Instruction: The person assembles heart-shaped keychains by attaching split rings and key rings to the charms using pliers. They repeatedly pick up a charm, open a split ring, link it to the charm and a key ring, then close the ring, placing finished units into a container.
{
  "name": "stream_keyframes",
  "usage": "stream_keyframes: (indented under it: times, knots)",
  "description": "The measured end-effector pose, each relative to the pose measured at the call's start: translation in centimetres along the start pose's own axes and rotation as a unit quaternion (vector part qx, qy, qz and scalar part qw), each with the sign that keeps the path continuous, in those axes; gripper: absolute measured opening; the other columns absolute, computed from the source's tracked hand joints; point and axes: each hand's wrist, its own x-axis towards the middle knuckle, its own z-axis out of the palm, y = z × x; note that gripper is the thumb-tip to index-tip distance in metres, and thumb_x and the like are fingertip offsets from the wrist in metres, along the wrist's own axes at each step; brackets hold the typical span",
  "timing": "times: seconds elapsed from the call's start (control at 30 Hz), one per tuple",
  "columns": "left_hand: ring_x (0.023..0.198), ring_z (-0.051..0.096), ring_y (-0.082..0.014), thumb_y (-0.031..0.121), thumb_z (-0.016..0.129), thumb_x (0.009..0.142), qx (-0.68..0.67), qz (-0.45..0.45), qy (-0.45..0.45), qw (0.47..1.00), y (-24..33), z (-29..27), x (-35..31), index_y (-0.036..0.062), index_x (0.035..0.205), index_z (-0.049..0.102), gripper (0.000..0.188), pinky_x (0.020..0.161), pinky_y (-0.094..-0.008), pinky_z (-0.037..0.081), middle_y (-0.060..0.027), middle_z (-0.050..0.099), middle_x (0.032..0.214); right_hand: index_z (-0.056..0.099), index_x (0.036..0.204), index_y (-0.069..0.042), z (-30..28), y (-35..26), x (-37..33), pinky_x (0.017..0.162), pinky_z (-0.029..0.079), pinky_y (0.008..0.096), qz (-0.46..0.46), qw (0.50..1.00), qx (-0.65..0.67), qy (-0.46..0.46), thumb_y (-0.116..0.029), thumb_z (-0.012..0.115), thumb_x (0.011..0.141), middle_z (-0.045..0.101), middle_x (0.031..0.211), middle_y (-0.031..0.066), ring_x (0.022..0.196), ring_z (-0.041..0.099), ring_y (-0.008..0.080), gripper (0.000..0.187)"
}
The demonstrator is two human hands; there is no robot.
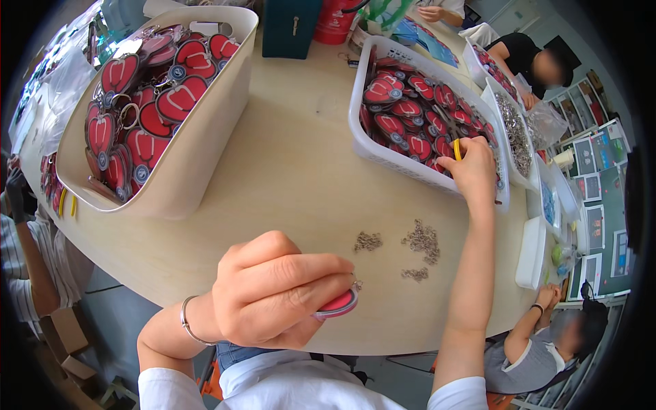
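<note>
My left hand [273,287], with a bracelet at its wrist, pinches a red heart-shaped charm [337,305] edge-on above the table's near side. A small metal ring shows at the charm's tip. My right hand [473,167] reaches over the near right side of a white basket [403,167] and is closed on yellow-handled pliers [457,149], whose metal end points in among the charms. Red charms [391,125] with a pale stethoscope-like loop fill this basket. Small piles of metal rings [422,240] lie on the table between my hands.
A tall cream bin [219,130] heaped with red keychains stands at the left. Behind are a dark green box [292,27] and a red container [335,20]. Trays of metal parts [514,133] line the right edge. Other people sit around the table [294,171].
</note>
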Motion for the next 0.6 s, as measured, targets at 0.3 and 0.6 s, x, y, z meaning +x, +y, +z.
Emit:
stream_keyframes:
  times: [0.3, 0.6]
  knots:
    - [0.058, 0.046, -0.0121, -0.002, 0.069, 0.059, -0.158, -0.064, -0.003, 0.985, -0.7, -0.6, 1.0, 0.0067, 0.079, 0.072, 0.022, 0.053, -0.0244, 0.035, -0.0051, 0.072, 0.085, 0.059, 0.083, 0.002, -2.7, -4.0, -8.6, 0.069, 0.049, 0.0332, -0.249, 0.824, 0.509, -0.034, -0.016, 0.081, 0.069, 0.054, 0.098, 0.0111, 0.086, 0.057, 0.0205, 0.031]
    - [0.058, 0.045, -0.0117, 0.006, 0.071, 0.062, -0.248, -0.103, -0.012, 0.963, -0.4, -0.6, 1.5, 0.0056, 0.075, 0.073, 0.013, 0.054, -0.0255, 0.033, -0.0069, 0.072, 0.081, 0.055, 0.066, -0.003, -4.4, -6.0, -11.3, 0.062, 0.046, 0.0359, -0.412, 0.822, 0.387, -0.072, -0.025, 0.085, 0.058, 0.057, 0.097, 0.0121, 0.077, 0.055, 0.0268, 0.038]
